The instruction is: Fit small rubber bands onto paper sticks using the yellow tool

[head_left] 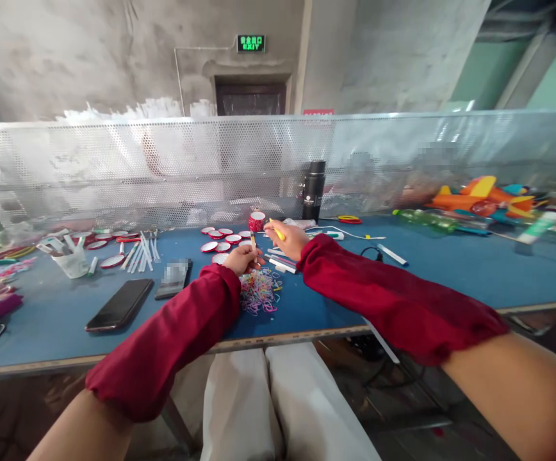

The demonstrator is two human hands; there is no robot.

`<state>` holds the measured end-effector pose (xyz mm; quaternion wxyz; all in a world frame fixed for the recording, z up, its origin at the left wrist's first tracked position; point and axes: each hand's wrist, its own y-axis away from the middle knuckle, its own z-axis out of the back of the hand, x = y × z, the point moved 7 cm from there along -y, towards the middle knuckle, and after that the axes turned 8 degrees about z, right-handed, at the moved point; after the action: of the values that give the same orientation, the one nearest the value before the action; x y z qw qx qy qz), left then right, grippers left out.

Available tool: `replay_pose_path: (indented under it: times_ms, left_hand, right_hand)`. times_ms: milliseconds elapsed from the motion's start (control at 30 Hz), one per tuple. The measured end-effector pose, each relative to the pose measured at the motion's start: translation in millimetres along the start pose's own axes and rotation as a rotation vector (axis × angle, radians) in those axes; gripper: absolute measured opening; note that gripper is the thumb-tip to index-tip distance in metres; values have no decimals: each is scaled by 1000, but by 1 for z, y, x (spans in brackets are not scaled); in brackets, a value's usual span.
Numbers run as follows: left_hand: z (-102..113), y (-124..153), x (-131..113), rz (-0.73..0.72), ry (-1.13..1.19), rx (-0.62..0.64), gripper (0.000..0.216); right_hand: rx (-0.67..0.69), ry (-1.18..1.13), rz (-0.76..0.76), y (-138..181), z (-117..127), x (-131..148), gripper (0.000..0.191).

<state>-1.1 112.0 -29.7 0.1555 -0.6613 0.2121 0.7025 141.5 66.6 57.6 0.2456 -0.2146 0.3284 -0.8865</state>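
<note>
Both my arms wear red sleeves and meet over the middle of a blue table. My left hand is closed around a small thin stick-like piece. My right hand pinches a short yellow piece, held just above and to the right of the left hand. A heap of colourful rubber bands lies right below my hands. Several red-and-white round lids lie just beyond them, beside a small red pot.
A black phone and a second phone lie to the left. White sticks and a clear cup sit further left. A black flask stands by the perforated metal screen. An orange toy plane is at the right.
</note>
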Motion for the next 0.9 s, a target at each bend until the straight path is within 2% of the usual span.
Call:
replay_pose_path:
  times_ms: [100, 167, 267, 333, 500, 700, 900]
  left_hand:
    - [2, 1, 0, 15, 11, -17, 14]
    - [4, 3, -2, 22, 24, -45, 14]
    - [6, 8, -6, 22, 49, -82, 11]
    - [7, 10, -8, 24, 51, -93, 10]
    - [9, 9, -9, -17, 83, -51, 16]
    - [3, 10, -10, -45, 138, 45, 14]
    - [1, 17, -17, -49, 133, -5, 14]
  right_hand:
    - [-219, -73, -75, -8, 8, 6, 43]
    - [-343, -116, -188, -8, 7, 1, 48]
    - [-417, -275, -394, -11, 0, -17, 43]
    - [-420, -318, -417, -19, 2, -25, 39]
    - [-360, -315, -293, -43, 12, -38, 34]
    - [-472, -651, -411, -61, 19, -65, 36]
    - [-507, -759, -416, -70, 50, -56, 35]
